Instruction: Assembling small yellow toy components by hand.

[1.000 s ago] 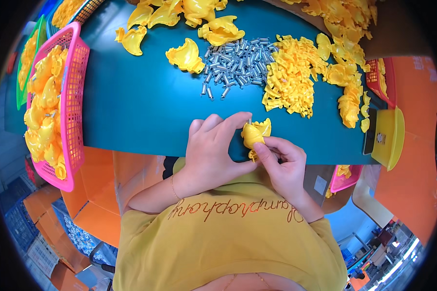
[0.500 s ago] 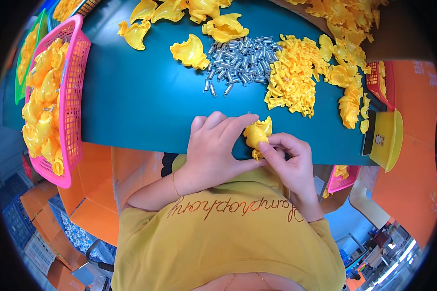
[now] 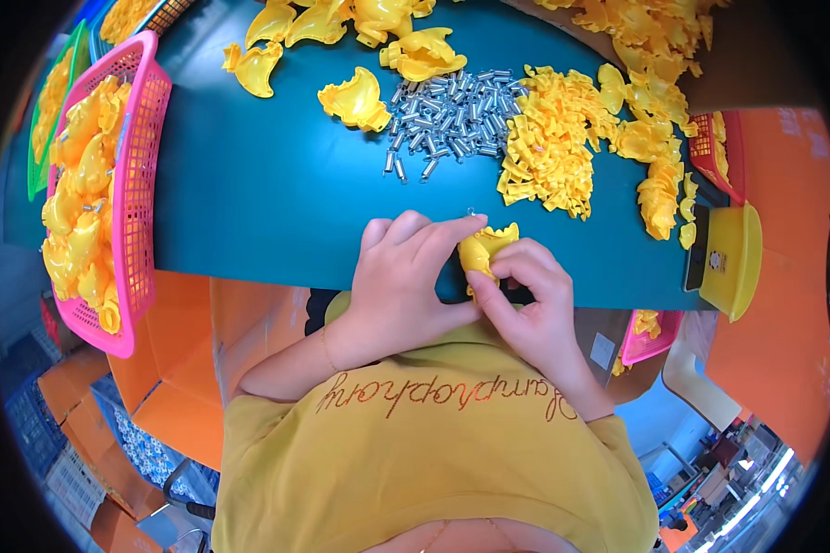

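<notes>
At the near edge of the teal table, a glossy yellow plastic toy piece (image 3: 478,252) is held between my two hands. My left hand (image 3: 398,276) grips it from the left, forefinger at its top and thumb at its lower end. A small wire end (image 3: 471,212) sticks up by that forefinger's tip. My right hand (image 3: 533,293) pinches the piece from the right, with thumb and curled fingers covering part of it. Beyond the hands lie a pile of metal springs (image 3: 456,115) and a heap of small yellow plastic parts (image 3: 553,152).
Curved yellow shells (image 3: 355,100) lie at the far side of the table. A pink basket (image 3: 136,203) of yellow pieces stands at the left. More shells (image 3: 659,198), a red basket (image 3: 738,157) and a yellow container (image 3: 733,263) are at the right.
My right hand has shifted slightly left, its fingers drawn further over the toy piece. The piece has turned a little in the grip. My left hand keeps nearly the same pose.
</notes>
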### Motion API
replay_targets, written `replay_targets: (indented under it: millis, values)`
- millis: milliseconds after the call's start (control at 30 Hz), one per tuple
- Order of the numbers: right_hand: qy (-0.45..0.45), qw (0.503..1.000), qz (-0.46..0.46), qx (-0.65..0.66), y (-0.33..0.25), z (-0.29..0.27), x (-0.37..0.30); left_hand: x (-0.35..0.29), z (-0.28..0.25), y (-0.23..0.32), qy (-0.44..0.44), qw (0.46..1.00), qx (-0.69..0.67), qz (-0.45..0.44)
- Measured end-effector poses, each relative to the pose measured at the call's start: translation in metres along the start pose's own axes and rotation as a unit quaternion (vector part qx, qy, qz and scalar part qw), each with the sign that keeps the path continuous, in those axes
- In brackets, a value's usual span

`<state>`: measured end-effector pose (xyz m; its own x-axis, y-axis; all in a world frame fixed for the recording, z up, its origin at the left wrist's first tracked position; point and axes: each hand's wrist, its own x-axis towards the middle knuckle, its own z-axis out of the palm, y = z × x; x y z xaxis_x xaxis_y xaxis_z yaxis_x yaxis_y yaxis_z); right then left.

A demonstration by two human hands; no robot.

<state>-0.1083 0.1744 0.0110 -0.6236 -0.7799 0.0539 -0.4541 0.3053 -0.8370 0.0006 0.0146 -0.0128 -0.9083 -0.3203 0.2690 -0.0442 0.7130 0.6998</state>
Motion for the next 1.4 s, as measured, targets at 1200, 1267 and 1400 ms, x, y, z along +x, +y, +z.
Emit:
replay_targets:
  millis: [1200, 1267, 1400]
  values:
    - [0.072, 0.873, -0.061, -0.478, 0.123, -0.207, 0.191, 0.007, -0.015, 0.002, -0.075, 0.996, 0.001, 0.053]
    - [0.167, 0.872, -0.151, -0.436, 0.112, -0.203, 0.180, 0.008, -0.013, 0.002, -0.062, 0.997, -0.005, 0.042]
    - [0.194, 0.979, 0.054, -0.031, 0.053, -0.161, 0.096, 0.005, -0.012, 0.001, -0.049, 0.998, -0.014, 0.027]
